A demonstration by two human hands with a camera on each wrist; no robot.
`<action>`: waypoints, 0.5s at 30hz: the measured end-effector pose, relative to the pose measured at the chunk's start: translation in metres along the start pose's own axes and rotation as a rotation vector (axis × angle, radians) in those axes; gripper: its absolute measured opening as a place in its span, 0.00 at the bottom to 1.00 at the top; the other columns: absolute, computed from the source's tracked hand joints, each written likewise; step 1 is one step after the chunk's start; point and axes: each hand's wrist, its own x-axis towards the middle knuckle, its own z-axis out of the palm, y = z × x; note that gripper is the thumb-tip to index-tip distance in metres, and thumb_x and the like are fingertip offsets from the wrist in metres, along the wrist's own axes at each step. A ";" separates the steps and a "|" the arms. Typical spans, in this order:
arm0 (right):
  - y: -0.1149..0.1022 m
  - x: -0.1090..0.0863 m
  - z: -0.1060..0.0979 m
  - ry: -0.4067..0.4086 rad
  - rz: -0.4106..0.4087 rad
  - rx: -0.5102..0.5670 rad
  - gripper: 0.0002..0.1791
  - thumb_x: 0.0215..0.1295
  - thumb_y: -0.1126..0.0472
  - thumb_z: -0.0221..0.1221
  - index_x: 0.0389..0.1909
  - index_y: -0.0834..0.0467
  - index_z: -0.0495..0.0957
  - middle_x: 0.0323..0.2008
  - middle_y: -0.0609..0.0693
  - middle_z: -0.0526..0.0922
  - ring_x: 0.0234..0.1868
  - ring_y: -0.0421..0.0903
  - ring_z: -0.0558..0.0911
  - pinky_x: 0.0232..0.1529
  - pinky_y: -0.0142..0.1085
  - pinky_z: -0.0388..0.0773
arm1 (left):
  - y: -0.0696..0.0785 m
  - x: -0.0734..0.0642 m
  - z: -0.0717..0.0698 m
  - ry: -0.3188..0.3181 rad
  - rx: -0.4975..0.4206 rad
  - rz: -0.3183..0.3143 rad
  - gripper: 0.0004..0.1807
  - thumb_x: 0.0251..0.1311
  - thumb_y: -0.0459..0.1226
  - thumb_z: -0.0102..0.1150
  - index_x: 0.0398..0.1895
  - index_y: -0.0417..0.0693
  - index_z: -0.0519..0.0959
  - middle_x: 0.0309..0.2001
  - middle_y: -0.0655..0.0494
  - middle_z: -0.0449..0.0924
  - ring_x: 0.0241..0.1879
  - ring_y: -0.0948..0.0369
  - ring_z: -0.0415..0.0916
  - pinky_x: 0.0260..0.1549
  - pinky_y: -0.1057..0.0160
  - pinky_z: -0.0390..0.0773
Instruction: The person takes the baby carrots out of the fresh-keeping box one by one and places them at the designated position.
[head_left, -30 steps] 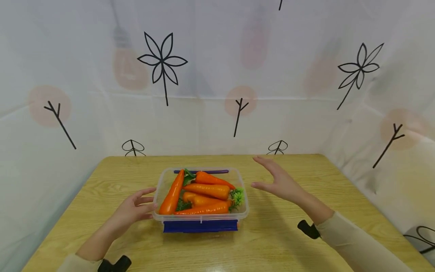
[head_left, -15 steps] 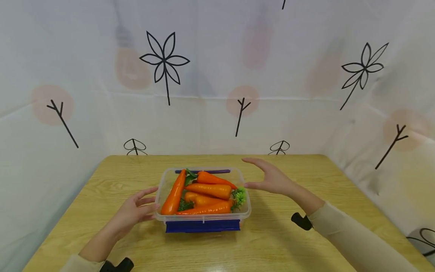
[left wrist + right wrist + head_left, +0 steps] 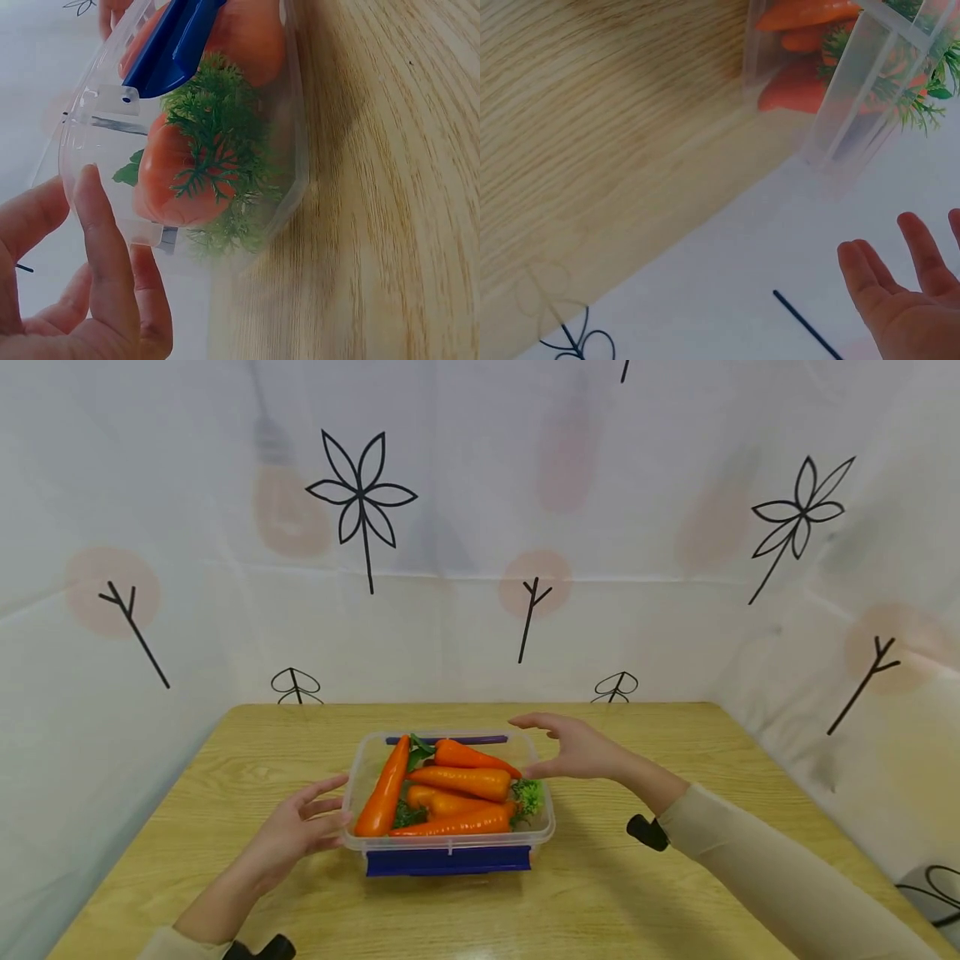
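Note:
A clear plastic food container (image 3: 352, 841) with a blue front latch (image 3: 448, 861) sits on the table, holding several orange carrots (image 3: 461, 782) with green leafy tops (image 3: 529, 795). My left hand (image 3: 285, 831) is at the container's left side, fingertips touching its rim and fingers relaxed. In the left wrist view its fingers (image 3: 109, 255) lie against the end wall. My right hand (image 3: 581, 750), thumb and fingers spread apart, hovers over the container's right back corner. It holds nothing; in the right wrist view it appears apart from the container.
The wooden table (image 3: 630, 893) extends around the container on all sides. A pale cloth (image 3: 442, 635) printed with black plant drawings hangs behind and at both sides. Black straps (image 3: 647, 832) show at both wrists.
My right hand has moved left, from beside the container to over its right edge. The left hand stays at the container's left side. The container and carrots have not visibly moved on the table.

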 end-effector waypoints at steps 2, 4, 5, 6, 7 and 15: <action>-0.001 0.003 0.000 -0.026 -0.006 0.013 0.38 0.54 0.54 0.67 0.65 0.59 0.65 0.62 0.55 0.68 0.63 0.57 0.64 0.59 0.55 0.63 | 0.000 0.000 0.000 0.003 0.001 -0.004 0.37 0.60 0.35 0.60 0.70 0.40 0.55 0.61 0.30 0.59 0.45 0.53 0.75 0.40 0.58 0.79; -0.002 0.006 0.000 -0.054 -0.013 0.024 0.38 0.54 0.55 0.67 0.65 0.59 0.65 0.62 0.55 0.68 0.62 0.58 0.64 0.59 0.55 0.63 | 0.000 0.000 0.000 0.007 0.000 -0.012 0.36 0.60 0.36 0.60 0.70 0.41 0.55 0.61 0.31 0.59 0.45 0.53 0.75 0.40 0.57 0.79; -0.002 0.007 0.000 -0.068 -0.017 0.025 0.37 0.54 0.55 0.67 0.65 0.59 0.65 0.61 0.55 0.69 0.62 0.57 0.65 0.58 0.54 0.64 | 0.000 0.000 0.000 0.007 -0.001 -0.015 0.36 0.60 0.36 0.60 0.70 0.41 0.56 0.61 0.31 0.59 0.45 0.53 0.75 0.41 0.57 0.79; -0.002 0.009 0.000 -0.082 -0.020 0.030 0.37 0.54 0.55 0.67 0.65 0.59 0.65 0.61 0.55 0.69 0.62 0.57 0.65 0.58 0.54 0.64 | -0.001 0.000 -0.001 0.002 -0.001 -0.012 0.37 0.60 0.36 0.60 0.70 0.41 0.55 0.61 0.31 0.59 0.45 0.53 0.75 0.41 0.57 0.79; -0.002 0.010 0.000 -0.097 -0.028 0.037 0.37 0.55 0.56 0.67 0.64 0.60 0.65 0.61 0.56 0.69 0.61 0.58 0.65 0.58 0.54 0.65 | 0.000 0.000 -0.001 0.001 -0.003 -0.014 0.37 0.60 0.36 0.61 0.70 0.42 0.55 0.61 0.31 0.59 0.45 0.53 0.75 0.41 0.57 0.79; -0.002 0.022 0.006 -0.218 -0.039 0.107 0.32 0.56 0.63 0.65 0.62 0.63 0.67 0.59 0.59 0.70 0.57 0.59 0.69 0.56 0.54 0.67 | 0.001 0.001 -0.002 -0.006 -0.005 -0.018 0.37 0.60 0.37 0.61 0.70 0.42 0.55 0.62 0.31 0.58 0.47 0.52 0.75 0.42 0.57 0.78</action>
